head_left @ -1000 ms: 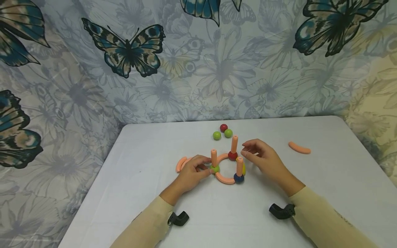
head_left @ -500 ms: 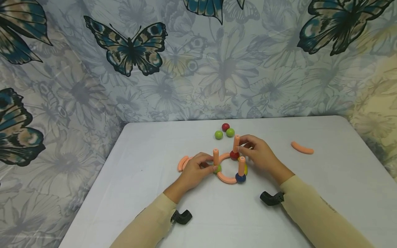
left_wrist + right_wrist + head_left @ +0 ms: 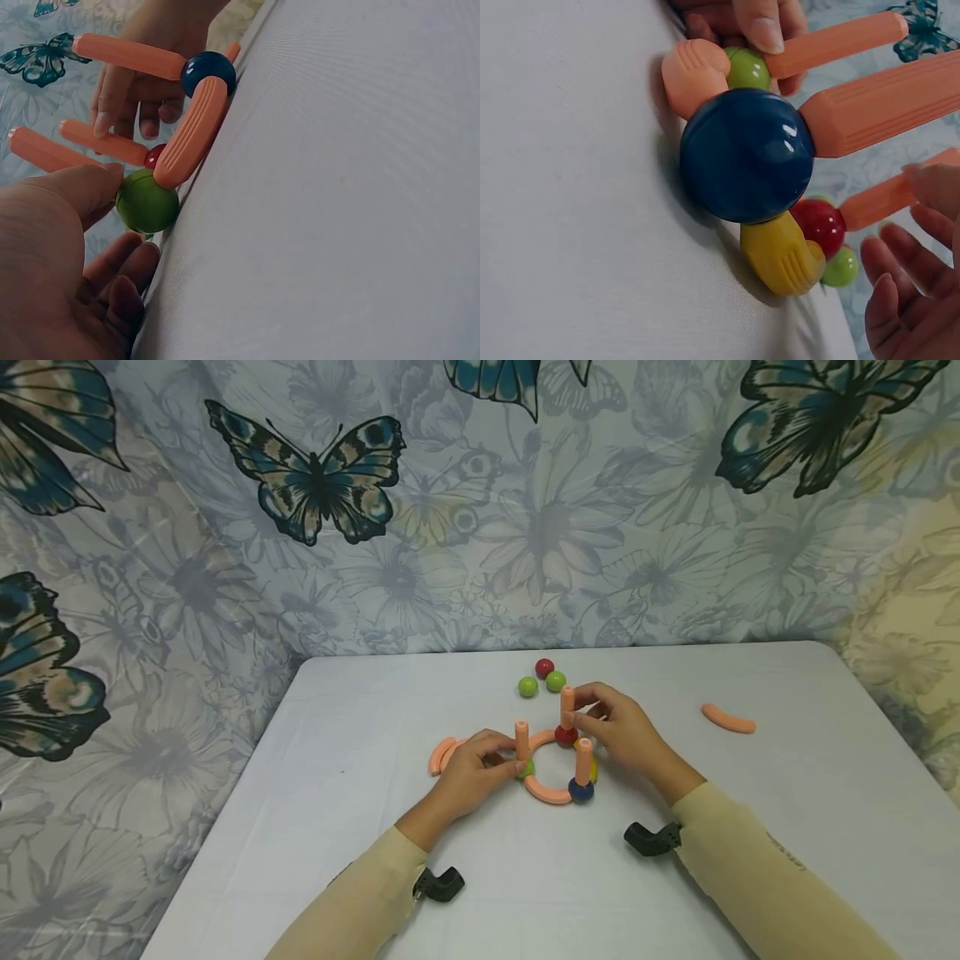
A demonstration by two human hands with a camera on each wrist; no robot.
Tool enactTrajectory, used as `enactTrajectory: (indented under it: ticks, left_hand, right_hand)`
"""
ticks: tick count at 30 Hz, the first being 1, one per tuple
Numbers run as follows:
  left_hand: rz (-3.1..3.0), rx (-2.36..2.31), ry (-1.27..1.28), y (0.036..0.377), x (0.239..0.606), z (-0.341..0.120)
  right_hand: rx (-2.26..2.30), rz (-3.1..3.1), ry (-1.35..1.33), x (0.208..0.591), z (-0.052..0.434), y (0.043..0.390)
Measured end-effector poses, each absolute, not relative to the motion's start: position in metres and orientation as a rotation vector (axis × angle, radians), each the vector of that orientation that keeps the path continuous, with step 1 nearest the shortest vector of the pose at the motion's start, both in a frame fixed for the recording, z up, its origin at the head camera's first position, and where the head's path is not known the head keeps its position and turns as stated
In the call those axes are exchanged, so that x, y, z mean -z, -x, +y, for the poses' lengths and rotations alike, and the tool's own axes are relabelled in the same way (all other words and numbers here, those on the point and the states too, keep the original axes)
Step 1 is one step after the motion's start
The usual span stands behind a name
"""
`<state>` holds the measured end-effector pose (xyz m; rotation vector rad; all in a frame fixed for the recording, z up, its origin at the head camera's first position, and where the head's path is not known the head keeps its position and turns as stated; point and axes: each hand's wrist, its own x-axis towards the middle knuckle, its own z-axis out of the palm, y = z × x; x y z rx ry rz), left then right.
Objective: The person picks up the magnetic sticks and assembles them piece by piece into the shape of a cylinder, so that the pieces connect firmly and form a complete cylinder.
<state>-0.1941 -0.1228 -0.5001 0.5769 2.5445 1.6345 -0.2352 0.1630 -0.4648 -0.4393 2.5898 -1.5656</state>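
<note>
Pinching an upright peach rod [image 3: 567, 703] in the right hand [image 3: 626, 735], left hand [image 3: 472, 772] fingers curled round the green ball [image 3: 527, 767].

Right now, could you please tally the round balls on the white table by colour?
Glossy green balls: 3
Glossy red balls: 2
Glossy blue ball: 1
Total: 6

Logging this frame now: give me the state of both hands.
Left hand: pinches the green ball at the ring's joint.
Right hand: pinches the upright orange stick above the red ball.
</note>
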Motion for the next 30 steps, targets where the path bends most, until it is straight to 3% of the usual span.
enactTrajectory:
  ticks: [5,14,30]
  left_hand:
    - [2.551,-1.624,-0.6,0.194,0.5,-0.123]
    - [2.583,-1.588,-0.611,0.195,0.5,-0.124]
    - [2.599,-1.577,-0.621,0.195,0.502,-0.125]
  right_hand:
    - [1.639,2.59,0.487,0.468,0.176,0.218]
    - [1.624,2.248,0.997,0.483,0.194,0.188]
    - [1.498,2.446,0.82,0.486,0.184,0.175]
